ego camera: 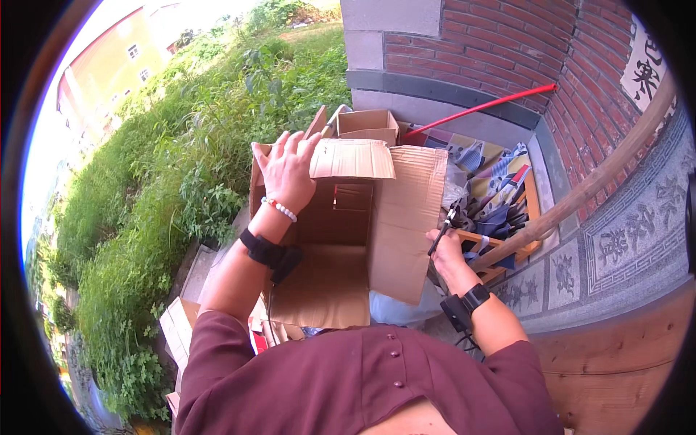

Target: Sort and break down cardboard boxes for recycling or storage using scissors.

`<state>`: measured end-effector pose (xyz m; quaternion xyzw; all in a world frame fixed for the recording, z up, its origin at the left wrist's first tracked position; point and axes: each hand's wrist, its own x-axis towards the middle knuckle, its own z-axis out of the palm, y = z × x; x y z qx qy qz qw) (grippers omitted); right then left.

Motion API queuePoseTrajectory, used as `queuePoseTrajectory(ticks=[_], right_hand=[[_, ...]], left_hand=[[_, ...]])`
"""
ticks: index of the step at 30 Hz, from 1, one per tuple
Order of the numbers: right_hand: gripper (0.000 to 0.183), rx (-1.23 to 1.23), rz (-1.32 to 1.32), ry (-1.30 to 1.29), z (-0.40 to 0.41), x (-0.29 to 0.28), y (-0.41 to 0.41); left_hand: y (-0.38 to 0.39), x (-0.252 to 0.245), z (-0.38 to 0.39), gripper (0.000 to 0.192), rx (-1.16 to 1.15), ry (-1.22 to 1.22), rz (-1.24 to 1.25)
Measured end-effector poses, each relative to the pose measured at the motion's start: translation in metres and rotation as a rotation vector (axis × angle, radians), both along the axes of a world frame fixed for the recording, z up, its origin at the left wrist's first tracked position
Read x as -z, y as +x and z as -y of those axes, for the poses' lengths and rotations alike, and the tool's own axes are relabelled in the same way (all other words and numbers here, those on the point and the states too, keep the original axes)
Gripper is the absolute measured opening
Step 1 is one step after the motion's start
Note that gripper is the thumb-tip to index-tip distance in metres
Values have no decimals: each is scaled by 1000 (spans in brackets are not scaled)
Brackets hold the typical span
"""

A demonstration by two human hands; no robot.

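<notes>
A large cardboard box stands before me with its open side facing me and its inside visible. My left hand lies spread over the top flap, whose edge is torn and creased. At the box's right side, a wide side flap hangs outward. Beside that flap, my right hand is closed around a slender black-and-silver tool, perhaps a knife or scissors. The tool's tip lies close to the flap's outer edge; I cannot tell whether they touch.
A wooden pole slants across the right. Behind it, a wooden crate holds umbrellas and cloth. A red rod leans by the brick wall. A smaller carton stands behind the box; green plants grow at the left.
</notes>
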<state>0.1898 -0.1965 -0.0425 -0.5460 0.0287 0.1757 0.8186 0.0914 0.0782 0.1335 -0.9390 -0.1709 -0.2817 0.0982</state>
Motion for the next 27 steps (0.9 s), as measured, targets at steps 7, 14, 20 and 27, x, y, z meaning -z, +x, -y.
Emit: queuePoseTrajectory(ticks=[7, 14, 20, 27], right_hand=[[11, -93, 131, -80, -13, -1, 2], [16, -125, 92, 18, -30, -41, -7], [19, -21, 186, 48, -44, -69, -8], [27, 64, 111, 214, -55, -47, 4]], left_hand=[[5, -27, -36, 23, 53, 66, -47], [25, -53, 11, 24, 194, 97, -54], [48, -83, 63, 22, 242, 187, -36], [64, -89, 128, 11, 449, 273, 54]])
